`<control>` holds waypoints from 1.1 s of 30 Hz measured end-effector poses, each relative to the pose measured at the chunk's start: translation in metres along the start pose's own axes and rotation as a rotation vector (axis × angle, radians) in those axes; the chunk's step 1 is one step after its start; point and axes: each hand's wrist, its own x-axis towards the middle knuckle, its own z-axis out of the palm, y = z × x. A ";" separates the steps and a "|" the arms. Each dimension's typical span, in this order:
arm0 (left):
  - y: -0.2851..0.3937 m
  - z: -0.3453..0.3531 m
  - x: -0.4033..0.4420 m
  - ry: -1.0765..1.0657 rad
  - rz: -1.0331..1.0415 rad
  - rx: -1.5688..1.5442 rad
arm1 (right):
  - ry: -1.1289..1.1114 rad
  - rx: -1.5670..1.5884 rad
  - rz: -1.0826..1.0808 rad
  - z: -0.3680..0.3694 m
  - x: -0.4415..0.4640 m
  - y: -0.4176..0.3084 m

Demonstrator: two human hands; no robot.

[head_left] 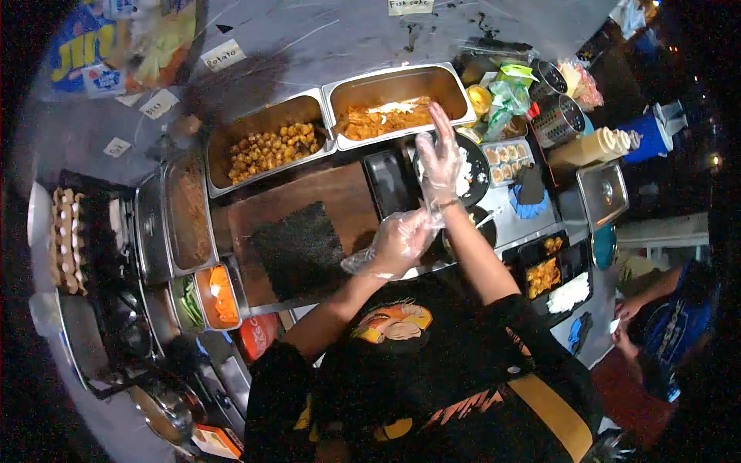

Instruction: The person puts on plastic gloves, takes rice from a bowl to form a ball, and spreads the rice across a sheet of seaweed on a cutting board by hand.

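Note:
Both my hands wear clear plastic gloves. My right hand [441,158] is raised, its fingers stretched upward, near the orange food tray [401,112]. At its wrist, my left hand [405,241] is closed on the cuff of the right glove. Loose plastic hangs from the left glove near that wrist. Left of my hands, a dark seaweed sheet [297,251] lies flat on a brown wooden board [231,212]. A black tray [386,181] stands beside the board. Behind my right hand is a black bowl [477,181] with white rice, partly hidden.
Small potatoes fill a steel tray [274,153] behind the board. Orange strips [222,293] and green strips [188,302] stand at left, egg cartons [68,239] farther left. Sauce bottles [590,149] and a divided black tray [571,262] are right. Another person's hands [627,328] show at far right.

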 end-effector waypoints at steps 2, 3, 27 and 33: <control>-0.011 -0.005 -0.008 -0.123 -0.197 -0.739 | -0.007 -0.178 -0.031 -0.005 -0.006 -0.002; -0.012 -0.020 0.003 0.015 -0.095 -0.866 | 0.040 -0.075 0.068 -0.005 -0.018 -0.002; -0.022 -0.135 -0.016 0.413 -0.636 -1.161 | -0.666 -0.545 -0.189 0.083 -0.137 -0.195; -0.043 -0.145 -0.004 0.665 0.036 -0.929 | -0.680 -0.409 -0.199 0.075 -0.138 -0.195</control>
